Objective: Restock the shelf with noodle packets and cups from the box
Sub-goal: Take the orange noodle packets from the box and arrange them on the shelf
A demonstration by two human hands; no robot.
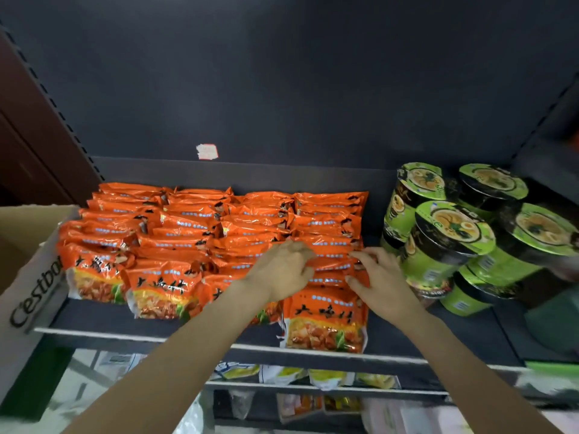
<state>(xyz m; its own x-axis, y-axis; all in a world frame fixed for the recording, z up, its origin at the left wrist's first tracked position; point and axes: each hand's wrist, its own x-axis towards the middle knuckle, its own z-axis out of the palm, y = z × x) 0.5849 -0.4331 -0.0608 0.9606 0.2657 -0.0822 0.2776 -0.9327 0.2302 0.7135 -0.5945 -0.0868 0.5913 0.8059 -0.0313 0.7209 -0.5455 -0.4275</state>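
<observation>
— What's nearest you, and what worries you there?

— The front packet (326, 321) of the right-hand row. It stands at the lip of the shelf (200, 336), its bottom edge hanging just over. My guess is that if I press the row behind it forward, it tips off onto the lower racks.

— And your hands?

— Both are just behind that front packet, on top of the same row. My left hand (283, 270) has its fingers curled down over the packet tops. Whether it truly pinches one I cannot tell; the knuckles hide it. My right hand (376, 277) pinches the right edge of a packet with fingertips and thumb, a narrow hold.

— Which way do the orange noodle packets (175, 233) sit?

— Upright on their lower edges, leaning back a little, printed faces toward me. Each one's long axis runs left to right, and the rows file from the front packet back toward the rear wall. They are slippery film, so a shove may topple a whole row.

— Anything beside them?

— Right of the front packet, and farther back, stacked green noodle cups (451, 242), several tilted. A nudge from my right elbow might roll them. Far left of it, the cardboard box (28, 277) rests on the shelf end.
</observation>
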